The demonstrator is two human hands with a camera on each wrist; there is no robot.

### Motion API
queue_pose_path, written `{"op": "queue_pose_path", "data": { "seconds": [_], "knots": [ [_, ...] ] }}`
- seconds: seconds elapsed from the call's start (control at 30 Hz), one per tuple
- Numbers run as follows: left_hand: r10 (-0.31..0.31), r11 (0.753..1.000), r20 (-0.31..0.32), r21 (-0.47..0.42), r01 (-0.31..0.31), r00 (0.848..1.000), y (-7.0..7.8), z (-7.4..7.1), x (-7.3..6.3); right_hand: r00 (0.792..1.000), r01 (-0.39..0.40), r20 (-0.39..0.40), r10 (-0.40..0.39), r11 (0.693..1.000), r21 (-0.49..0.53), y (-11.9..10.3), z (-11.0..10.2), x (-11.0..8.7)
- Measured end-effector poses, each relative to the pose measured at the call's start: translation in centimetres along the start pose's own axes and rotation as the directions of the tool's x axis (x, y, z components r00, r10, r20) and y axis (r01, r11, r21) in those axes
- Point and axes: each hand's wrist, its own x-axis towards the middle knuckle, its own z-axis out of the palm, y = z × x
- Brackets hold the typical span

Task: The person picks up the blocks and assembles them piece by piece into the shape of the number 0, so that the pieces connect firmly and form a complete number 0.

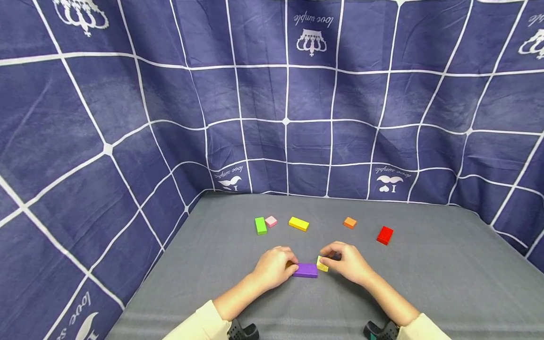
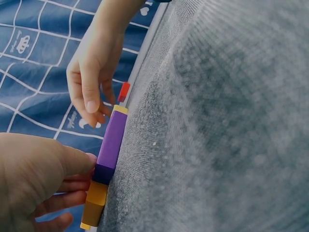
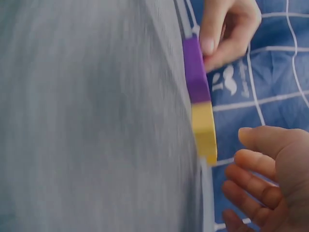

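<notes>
A purple block (image 1: 305, 270) lies lengthwise on the grey table. My left hand (image 1: 275, 268) pinches its left end, the thumb along its side in the left wrist view. Against that end shows an orange-yellow block (image 2: 95, 195), mostly hidden by the hand in the head view. A pale yellow block (image 1: 322, 264) stands at the purple block's right end, and in the right wrist view the two line up end to end. My right hand (image 1: 349, 262) is beside the pale yellow block, fingers loosely bent; the right wrist view shows a gap between thumb and block.
Farther back on the grey table (image 1: 204, 264) lie a green block (image 1: 260, 226), a small pink block (image 1: 270, 221), a yellow block (image 1: 299, 224), a small orange block (image 1: 350, 223) and a red block (image 1: 385, 235). A blue, white-lined curtain (image 1: 263, 94) hangs behind and to the left.
</notes>
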Motion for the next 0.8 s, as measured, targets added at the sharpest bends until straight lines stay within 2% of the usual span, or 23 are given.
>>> {"op": "queue_pose_path", "data": {
  "seconds": [0.13,0.37,0.6,0.8],
  "knots": [
    [0.003,1.000,-0.004,-0.003,-0.003,1.000,0.0,0.0,0.0,0.999,-0.015,-0.048,0.013,0.999,-0.046,1.4,-1.6,0.0],
    [0.002,1.000,-0.008,-0.004,-0.002,1.000,-0.2,-0.1,-0.2,0.994,-0.081,-0.078,0.071,0.989,-0.123,3.3,-4.3,0.0],
    [0.002,1.000,-0.005,-0.006,-0.002,1.000,-0.1,0.0,-0.1,0.991,-0.093,-0.117,0.069,0.974,-0.206,4.6,-6.2,-0.2],
    [-0.014,1.000,0.004,-0.004,0.014,1.000,0.0,-0.1,0.0,0.986,-0.146,-0.115,0.118,0.951,-0.273,5.9,-8.1,0.3]
  ]
}}
